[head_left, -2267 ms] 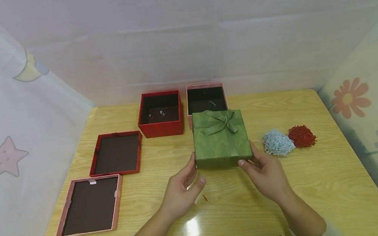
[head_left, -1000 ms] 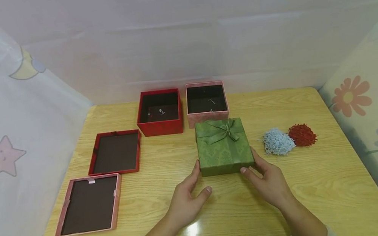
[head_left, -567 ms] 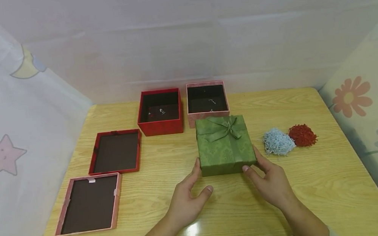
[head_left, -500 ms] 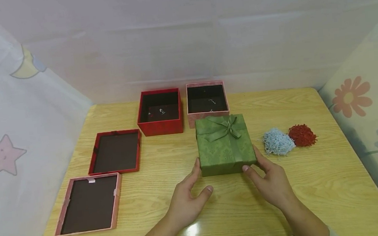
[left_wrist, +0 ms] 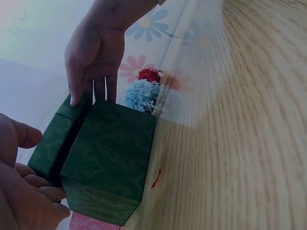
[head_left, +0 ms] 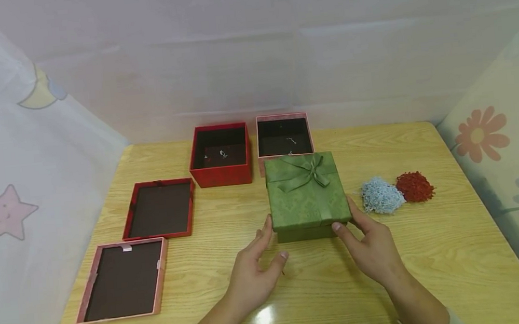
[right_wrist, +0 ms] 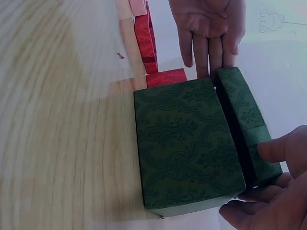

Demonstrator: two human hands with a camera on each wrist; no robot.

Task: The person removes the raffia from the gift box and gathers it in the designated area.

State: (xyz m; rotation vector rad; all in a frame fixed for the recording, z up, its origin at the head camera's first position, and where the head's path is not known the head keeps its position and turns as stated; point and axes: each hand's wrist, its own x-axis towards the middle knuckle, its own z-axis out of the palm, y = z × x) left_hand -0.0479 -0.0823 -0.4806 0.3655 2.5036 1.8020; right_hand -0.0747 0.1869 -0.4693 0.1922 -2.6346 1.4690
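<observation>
In the head view a green patterned gift-box lid (head_left: 301, 205) with a ribbon bow (head_left: 313, 171) sits over its green box base (head_left: 305, 233) at mid-table. Both wrist views show a dark gap between lid and base (right_wrist: 184, 143), so the lid is raised a little. My right hand (head_left: 375, 252) pinches the lid's near right corner, thumb on its front face, fingers along the side. At the left side, my left hand (head_left: 249, 280) touches the lid's edge with extended fingers, its thumb held apart. The box's inside is hidden.
Behind the green box stand an open pink box (head_left: 285, 157) and an open red box (head_left: 221, 176), with shreds inside. A red lid (head_left: 161, 210) and a pink lid (head_left: 160, 281) lie upturned at left. Blue paper shreds (head_left: 381, 195) and red paper shreds (head_left: 414, 187) are piled at right.
The green box was moved nearer and set lower on the table earlier. Since half a second ago, its lid has risen slightly off the base, with both hands staying at its sides.
</observation>
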